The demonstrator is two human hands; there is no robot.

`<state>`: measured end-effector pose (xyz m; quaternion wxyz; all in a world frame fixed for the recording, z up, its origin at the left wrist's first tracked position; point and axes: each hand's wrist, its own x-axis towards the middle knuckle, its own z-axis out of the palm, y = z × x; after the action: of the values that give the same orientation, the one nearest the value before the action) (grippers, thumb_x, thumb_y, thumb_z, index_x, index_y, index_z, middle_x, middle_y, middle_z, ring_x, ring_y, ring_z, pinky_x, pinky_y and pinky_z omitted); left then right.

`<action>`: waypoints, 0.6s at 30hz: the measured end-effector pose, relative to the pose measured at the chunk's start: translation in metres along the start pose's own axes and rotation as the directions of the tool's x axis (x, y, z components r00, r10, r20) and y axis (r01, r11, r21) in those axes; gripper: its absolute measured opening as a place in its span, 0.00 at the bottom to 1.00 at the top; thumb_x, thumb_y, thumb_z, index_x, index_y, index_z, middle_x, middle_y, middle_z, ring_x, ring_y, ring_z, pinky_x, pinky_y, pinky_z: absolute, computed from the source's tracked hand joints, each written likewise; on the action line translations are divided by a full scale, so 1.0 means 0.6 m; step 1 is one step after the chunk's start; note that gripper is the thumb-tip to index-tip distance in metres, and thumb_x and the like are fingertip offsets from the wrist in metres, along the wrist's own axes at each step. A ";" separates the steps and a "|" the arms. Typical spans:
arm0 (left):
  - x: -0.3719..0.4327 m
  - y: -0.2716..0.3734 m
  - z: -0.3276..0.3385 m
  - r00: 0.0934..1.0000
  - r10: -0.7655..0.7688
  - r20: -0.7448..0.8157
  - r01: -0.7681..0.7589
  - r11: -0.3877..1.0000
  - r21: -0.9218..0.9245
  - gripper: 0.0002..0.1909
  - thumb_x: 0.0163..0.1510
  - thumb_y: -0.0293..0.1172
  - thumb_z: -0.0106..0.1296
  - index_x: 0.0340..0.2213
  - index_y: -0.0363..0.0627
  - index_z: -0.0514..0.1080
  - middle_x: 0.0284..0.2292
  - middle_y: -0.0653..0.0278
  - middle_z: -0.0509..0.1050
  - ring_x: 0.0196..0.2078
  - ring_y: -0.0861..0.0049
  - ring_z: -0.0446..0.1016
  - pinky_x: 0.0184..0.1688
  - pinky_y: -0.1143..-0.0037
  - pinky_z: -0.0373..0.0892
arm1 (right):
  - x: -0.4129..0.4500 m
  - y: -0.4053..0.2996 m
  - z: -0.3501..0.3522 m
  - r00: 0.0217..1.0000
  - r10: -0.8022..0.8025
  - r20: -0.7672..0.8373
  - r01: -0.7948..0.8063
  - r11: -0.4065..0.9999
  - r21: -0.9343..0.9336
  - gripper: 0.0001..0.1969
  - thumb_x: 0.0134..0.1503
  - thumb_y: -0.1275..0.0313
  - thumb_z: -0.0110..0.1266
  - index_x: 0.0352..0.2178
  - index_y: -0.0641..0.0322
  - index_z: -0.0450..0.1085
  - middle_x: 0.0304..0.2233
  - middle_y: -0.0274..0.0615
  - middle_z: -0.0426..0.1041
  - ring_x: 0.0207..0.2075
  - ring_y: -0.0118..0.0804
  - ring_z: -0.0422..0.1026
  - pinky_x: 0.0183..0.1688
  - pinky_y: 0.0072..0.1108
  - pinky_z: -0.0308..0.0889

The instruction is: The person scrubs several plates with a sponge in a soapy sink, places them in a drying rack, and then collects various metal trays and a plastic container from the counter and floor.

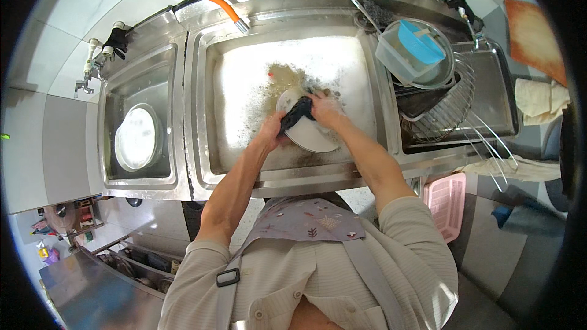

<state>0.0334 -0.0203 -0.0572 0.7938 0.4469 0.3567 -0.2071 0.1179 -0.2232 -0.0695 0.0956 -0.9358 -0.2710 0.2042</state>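
Observation:
A white plate is tilted over the foamy water in the large stainless steel sink. My left hand grips the plate's left edge together with one end of a dark cloth. The cloth lies across the plate between my hands. At the cloth's right end, my right hand is closed on it over the plate's upper side, with foam on the fingers. Suds hide part of the fingertips. Cloudy brownish water shows just beyond the plate.
White round dishes lie in the left basin. A faucet with an orange hose reaches over the sink's back edge. On the right stand a clear plastic container, a blue strainer and a wire rack. A pink basket is below.

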 end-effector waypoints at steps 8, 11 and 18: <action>-0.065 0.023 0.032 0.966 0.239 -0.101 -0.255 0.945 -0.207 0.22 0.58 0.24 0.40 0.54 0.40 0.57 0.48 0.51 0.67 0.47 0.58 0.71 0.46 0.57 0.75 | -0.083 -0.022 0.000 0.981 0.081 0.179 -0.030 0.962 -0.272 0.15 0.53 0.71 0.49 0.38 0.69 0.76 0.38 0.54 0.77 0.39 0.50 0.77 0.35 0.37 0.72; -0.055 0.024 0.053 0.978 0.209 -0.025 -0.210 0.962 -0.175 0.24 0.57 0.23 0.41 0.55 0.41 0.57 0.48 0.50 0.67 0.49 0.56 0.70 0.47 0.56 0.74 | -0.121 -0.082 -0.052 0.984 0.093 0.151 -0.075 0.990 -0.121 0.12 0.51 0.69 0.51 0.33 0.62 0.78 0.36 0.49 0.78 0.37 0.46 0.78 0.39 0.34 0.73; -0.045 0.011 -0.009 0.983 0.174 0.054 -0.176 0.984 0.019 0.14 0.54 0.17 0.39 0.43 0.40 0.63 0.34 0.59 0.72 0.31 0.64 0.76 0.30 0.63 0.77 | -0.065 -0.158 -0.023 0.939 -0.073 -0.335 0.133 0.978 0.160 0.14 0.51 0.72 0.49 0.37 0.69 0.72 0.41 0.51 0.73 0.47 0.51 0.70 0.50 0.39 0.65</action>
<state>0.0178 -0.0122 -0.0348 0.8126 0.4803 0.2929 -0.1522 0.0494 -0.1665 -0.0171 0.2342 -0.9286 -0.2805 0.0644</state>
